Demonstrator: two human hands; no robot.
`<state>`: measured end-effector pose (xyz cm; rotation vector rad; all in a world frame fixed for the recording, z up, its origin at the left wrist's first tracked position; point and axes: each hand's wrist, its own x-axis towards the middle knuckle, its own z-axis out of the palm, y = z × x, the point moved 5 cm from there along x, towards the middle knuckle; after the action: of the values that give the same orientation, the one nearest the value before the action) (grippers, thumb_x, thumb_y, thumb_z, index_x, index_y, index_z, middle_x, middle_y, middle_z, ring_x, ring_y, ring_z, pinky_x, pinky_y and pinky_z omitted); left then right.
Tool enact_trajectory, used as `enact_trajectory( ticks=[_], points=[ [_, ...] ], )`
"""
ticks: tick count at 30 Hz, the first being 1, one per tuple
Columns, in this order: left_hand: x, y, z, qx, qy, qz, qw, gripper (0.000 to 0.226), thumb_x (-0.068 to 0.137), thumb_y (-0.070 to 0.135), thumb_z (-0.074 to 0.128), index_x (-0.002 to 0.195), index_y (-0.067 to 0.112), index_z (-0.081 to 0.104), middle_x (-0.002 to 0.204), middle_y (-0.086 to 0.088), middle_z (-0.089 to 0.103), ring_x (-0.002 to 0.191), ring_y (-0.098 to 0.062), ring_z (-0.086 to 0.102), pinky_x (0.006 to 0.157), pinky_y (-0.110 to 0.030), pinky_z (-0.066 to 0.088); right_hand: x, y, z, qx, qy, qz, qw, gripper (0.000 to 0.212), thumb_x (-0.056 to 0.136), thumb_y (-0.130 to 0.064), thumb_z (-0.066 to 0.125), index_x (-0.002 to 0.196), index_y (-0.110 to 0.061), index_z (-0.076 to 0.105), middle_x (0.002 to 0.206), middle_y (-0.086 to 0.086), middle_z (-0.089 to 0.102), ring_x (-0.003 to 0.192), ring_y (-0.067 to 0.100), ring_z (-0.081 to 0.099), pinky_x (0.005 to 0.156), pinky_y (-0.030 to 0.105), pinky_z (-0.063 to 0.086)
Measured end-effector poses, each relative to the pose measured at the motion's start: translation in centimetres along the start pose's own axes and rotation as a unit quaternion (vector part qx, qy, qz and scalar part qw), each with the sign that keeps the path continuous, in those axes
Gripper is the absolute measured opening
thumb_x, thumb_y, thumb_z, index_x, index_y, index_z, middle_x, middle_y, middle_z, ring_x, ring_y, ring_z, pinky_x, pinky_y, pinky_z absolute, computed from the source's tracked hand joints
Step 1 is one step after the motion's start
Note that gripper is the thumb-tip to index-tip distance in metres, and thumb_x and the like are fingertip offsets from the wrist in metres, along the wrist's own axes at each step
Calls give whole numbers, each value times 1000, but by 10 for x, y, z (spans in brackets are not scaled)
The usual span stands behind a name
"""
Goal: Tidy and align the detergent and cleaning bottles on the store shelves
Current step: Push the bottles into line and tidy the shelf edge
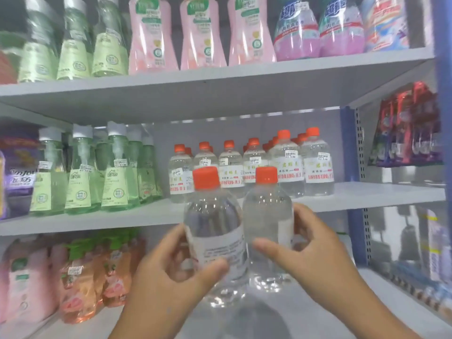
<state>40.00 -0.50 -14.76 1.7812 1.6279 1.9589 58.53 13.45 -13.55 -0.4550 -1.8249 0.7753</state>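
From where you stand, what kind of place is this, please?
Most likely a shop aisle for cleaning products. Grey metal shelves carry rows of identical bottles, such as the orange-capped clear bottles, and these bear small price stickers. Hanging packets fill the rack at the right.

Pale grey metal shelves [220,89] ran across the view in three tiers, their back panel [161,135] a flat light grey. At the right edge stood a blue perforated upright [352,182], with another blue post [442,45] rising beyond it in the top right corner. Light was even and soft, leaving a shadow under the upper shelf
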Motion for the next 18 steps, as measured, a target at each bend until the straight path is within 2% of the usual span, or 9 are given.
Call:
enact_trajectory(
  ticks=[1,4,7,10,12,15,17,18],
  points=[
    [16,21,-4,17,-1,30,999,65,56,61,88,116,48,67,108,13,78,99,-7,75,76,-30,63,16,-17,-6,9,23,-20,999,71,48,-81,81,111,-56,61,104,-33,71,91,-12,68,73,18,54],
    [69,55,-13,53,44,81,994,52,67,62,81,114,46,66,107,23,75,96,2,72,78,-24,57,66,-40,-14,-2,90,-53,995,57,60,-71,81,108,-45,66,99,-27,73,87,-8,69,73,23,53],
    [123,48,-8,68,80,61,993,46,70,65,78,108,40,69,98,26,74,85,6,70,77,-26,56,107,-32,-9,-82,142,-37,986,57,60,-74,79,104,-40,64,89,-23,71,80,-7,64,65,22,47],
    [167,23,6,85,76,35,993,30,77,54,81,98,37,68,86,21,72,78,17,63,66,-13,45,130,-14,1,-169,163,-12,972,53,63,-75,78,90,-38,51,80,-26,57,71,-5,55,57,21,37],
    [184,4,14,97,61,14,993,25,79,51,81,93,36,67,86,21,71,74,20,60,57,-7,41,137,-5,7,-197,168,-11,966,57,64,-77,78,98,-41,48,81,-30,48,75,-1,52,58,18,35],
    [200,-21,17,88,50,-1,995,25,81,51,80,93,33,68,84,18,72,70,16,63,51,-7,44,147,6,16,-252,174,-13,952,80,66,-82,73,122,-27,54,88,-20,52,86,10,57,62,28,39],
    [209,-30,17,89,43,-14,995,30,80,55,79,95,32,67,85,17,73,68,13,65,58,-16,50,153,8,21,-321,171,-6,931,91,70,-86,64,129,-18,51,108,-5,61,101,21,63,67,33,44],
    [212,-33,18,88,36,-23,995,33,79,55,80,97,32,65,87,16,74,68,11,65,61,-21,51,155,7,22,-360,172,-1,917,97,72,-88,59,134,-15,49,119,1,59,109,24,61,72,35,47]
  ],
)
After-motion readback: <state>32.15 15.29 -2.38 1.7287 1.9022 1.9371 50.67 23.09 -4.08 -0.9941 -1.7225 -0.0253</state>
